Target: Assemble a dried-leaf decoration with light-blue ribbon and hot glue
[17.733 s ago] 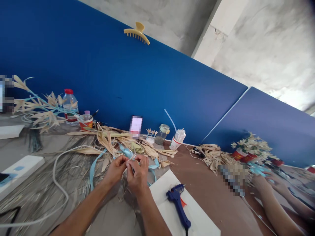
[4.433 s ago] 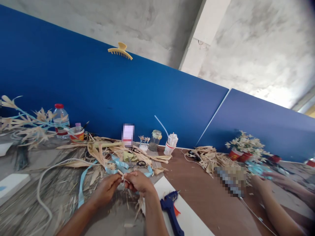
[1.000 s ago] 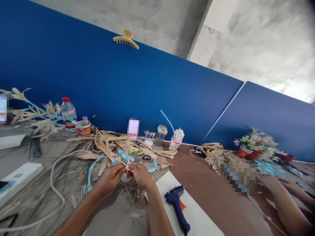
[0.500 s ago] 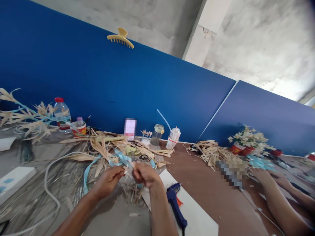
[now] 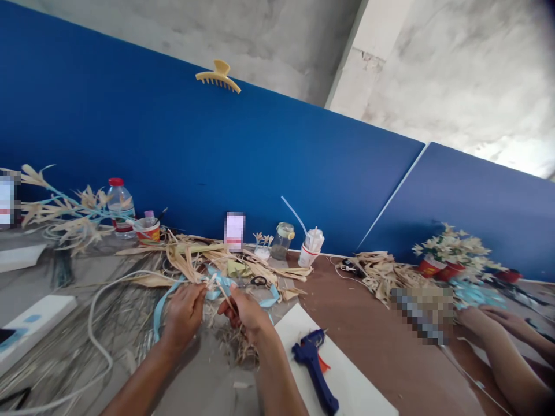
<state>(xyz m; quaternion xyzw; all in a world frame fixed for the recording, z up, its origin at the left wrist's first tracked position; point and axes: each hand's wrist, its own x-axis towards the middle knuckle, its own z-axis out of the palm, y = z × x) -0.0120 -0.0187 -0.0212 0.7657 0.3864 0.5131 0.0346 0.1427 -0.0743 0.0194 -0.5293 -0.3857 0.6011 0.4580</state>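
My left hand (image 5: 186,310) has its fingers closed round a small pale husk piece (image 5: 211,283), whose frayed tips stick out past the fingertips. Close by on the right, my right hand (image 5: 246,312) is closed on a thin pale strip (image 5: 224,293) that slants up toward the left hand. Behind both hands, light blue ribbon (image 5: 161,309) winds among dried corn husks (image 5: 184,263). Short dry scraps (image 5: 243,346) lie under the right hand. A blue glue gun (image 5: 315,370) rests on a white board (image 5: 355,384) to the right.
A white cable (image 5: 92,323) loops across the left side near a power strip (image 5: 41,323). Along the blue partition (image 5: 165,144) stand a bottle (image 5: 121,208), a phone (image 5: 235,231), a jar (image 5: 282,241) and a paper cup (image 5: 309,254). Another person's hands (image 5: 477,318) work at far right.
My left hand has moved slightly left and turned, its back now more toward me. The thin strip in my right hand now shows clearly. The whole view has shifted a little.
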